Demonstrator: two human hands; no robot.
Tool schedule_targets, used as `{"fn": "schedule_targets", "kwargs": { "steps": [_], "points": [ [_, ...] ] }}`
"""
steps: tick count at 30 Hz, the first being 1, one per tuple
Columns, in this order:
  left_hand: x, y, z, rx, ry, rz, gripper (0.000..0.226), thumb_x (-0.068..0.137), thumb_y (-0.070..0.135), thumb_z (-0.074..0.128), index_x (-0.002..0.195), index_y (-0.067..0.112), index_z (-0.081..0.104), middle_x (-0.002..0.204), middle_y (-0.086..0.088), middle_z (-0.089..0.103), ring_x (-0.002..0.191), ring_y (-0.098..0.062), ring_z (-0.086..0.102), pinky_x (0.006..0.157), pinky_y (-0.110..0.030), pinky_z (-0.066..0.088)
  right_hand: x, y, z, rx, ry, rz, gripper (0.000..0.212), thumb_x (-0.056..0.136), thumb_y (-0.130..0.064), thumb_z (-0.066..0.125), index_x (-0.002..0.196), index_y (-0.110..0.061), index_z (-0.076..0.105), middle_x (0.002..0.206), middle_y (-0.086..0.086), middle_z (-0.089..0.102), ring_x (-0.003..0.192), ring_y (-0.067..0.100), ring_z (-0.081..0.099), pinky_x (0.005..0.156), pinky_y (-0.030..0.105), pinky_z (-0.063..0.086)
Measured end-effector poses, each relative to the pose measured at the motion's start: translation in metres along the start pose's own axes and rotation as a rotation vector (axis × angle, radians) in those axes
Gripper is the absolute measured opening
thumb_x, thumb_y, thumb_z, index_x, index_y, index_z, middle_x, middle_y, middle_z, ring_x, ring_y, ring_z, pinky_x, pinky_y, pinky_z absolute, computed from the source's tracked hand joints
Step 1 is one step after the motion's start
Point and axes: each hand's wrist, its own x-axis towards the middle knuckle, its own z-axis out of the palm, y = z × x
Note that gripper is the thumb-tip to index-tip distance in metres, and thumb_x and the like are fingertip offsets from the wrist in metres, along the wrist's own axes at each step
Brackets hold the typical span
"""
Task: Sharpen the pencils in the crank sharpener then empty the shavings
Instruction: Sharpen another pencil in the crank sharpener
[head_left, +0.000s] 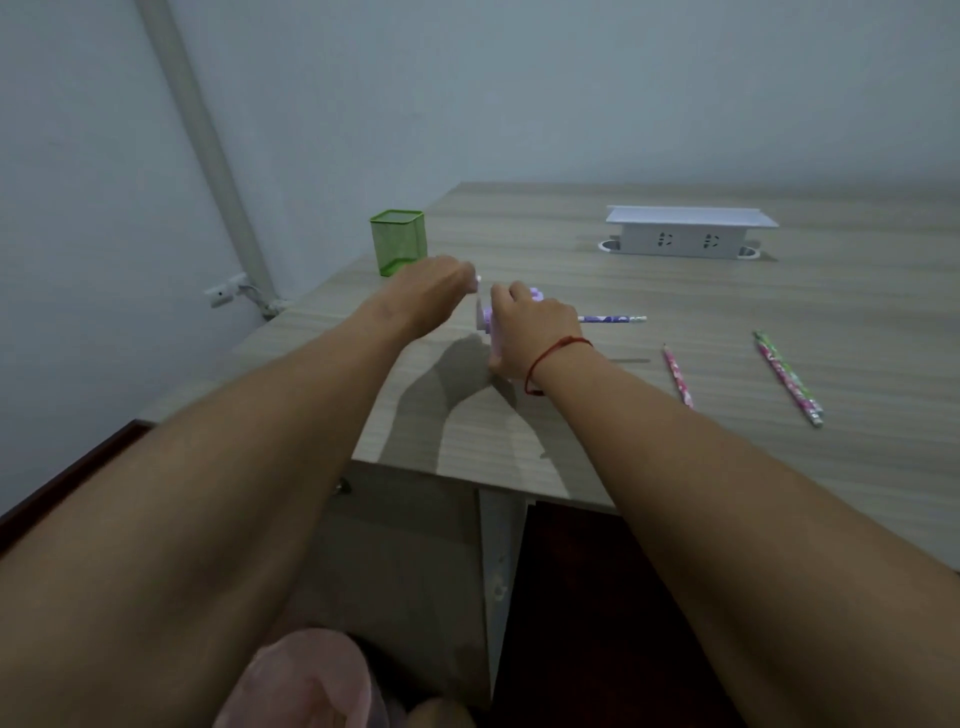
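Observation:
A small purple crank sharpener (487, 321) stands on the wooden desk (675, 291), mostly hidden behind my right hand (524, 327), which is clamped over its body. A purple patterned pencil (613, 318) sticks out of its right side, level with the desk. My left hand (434, 291) is closed on the white crank handle (478, 280) at the sharpener's left end. A pink pencil (678, 375) lies to the right, and a green-and-pink pair of pencils (787, 376) lies further right.
A green mesh pencil cup (398, 241) stands at the desk's left back corner. A white socket box (688, 232) sits at the back. A pink-lined bin (306, 680) is below the desk's front edge, near my knees. The wall is close on the left.

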Motion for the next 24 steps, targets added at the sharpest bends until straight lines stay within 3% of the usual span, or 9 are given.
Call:
{"fn": "schedule_targets", "kwargs": {
  "steps": [3,6,9,18,21,24],
  "points": [
    [-0.021,0.011,-0.010,-0.029,0.074,0.030,0.018,0.097,0.010,0.046,0.094,0.000,0.061,0.094,-0.022,0.065,0.088,-0.039,0.062,0.068,-0.042,0.043,0.005,0.000,0.000,0.000,-0.033,0.022,0.052,0.090,-0.032,0.058,0.134,-0.012,0.040,0.136,0.008,0.045,0.121,0.033,0.052,0.094,0.054,0.047],
    [-0.048,0.024,-0.005,-0.066,0.089,0.036,0.015,0.094,0.006,0.049,0.097,0.002,0.063,0.095,-0.020,0.067,0.088,-0.037,0.062,0.069,-0.039,0.042,0.006,-0.001,0.001,0.007,-0.050,0.032,0.065,0.081,-0.034,0.071,0.133,-0.012,0.040,0.136,0.007,0.045,0.119,0.032,0.053,0.093,0.051,0.048],
    [-0.062,0.035,0.007,-0.115,0.094,-0.019,0.015,0.094,0.009,0.050,0.101,0.005,0.063,0.099,-0.019,0.068,0.089,-0.036,0.064,0.071,-0.040,0.046,0.005,-0.001,0.007,0.029,-0.012,0.032,0.063,0.079,-0.032,0.073,0.130,-0.013,0.041,0.134,0.006,0.046,0.119,0.030,0.053,0.093,0.047,0.046],
    [-0.059,0.045,0.033,-0.116,-0.147,-0.147,0.023,0.094,0.013,0.048,0.110,0.007,0.063,0.113,-0.015,0.063,0.103,-0.029,0.061,0.089,-0.037,0.047,0.000,0.002,0.009,0.033,0.023,0.027,0.056,0.084,-0.031,0.062,0.133,-0.019,0.038,0.141,0.003,0.039,0.133,0.025,0.041,0.099,0.047,0.037],
    [-0.053,0.039,0.034,-0.159,-0.162,-0.152,0.023,0.092,0.013,0.050,0.112,0.011,0.062,0.116,-0.011,0.063,0.104,-0.025,0.060,0.093,-0.036,0.048,0.004,0.002,0.006,0.027,-0.037,0.018,0.061,0.080,-0.032,0.066,0.133,-0.019,0.038,0.138,0.004,0.042,0.129,0.028,0.044,0.096,0.050,0.042],
    [-0.046,0.032,0.037,-0.175,-0.199,-0.180,0.021,0.094,0.015,0.048,0.107,0.011,0.064,0.109,-0.011,0.065,0.097,-0.024,0.061,0.087,-0.036,0.049,0.005,0.004,0.006,0.029,-0.012,-0.012,0.069,0.076,-0.039,0.069,0.134,-0.017,0.038,0.136,0.006,0.044,0.117,0.032,0.052,0.092,0.053,0.046]
  ]
}}
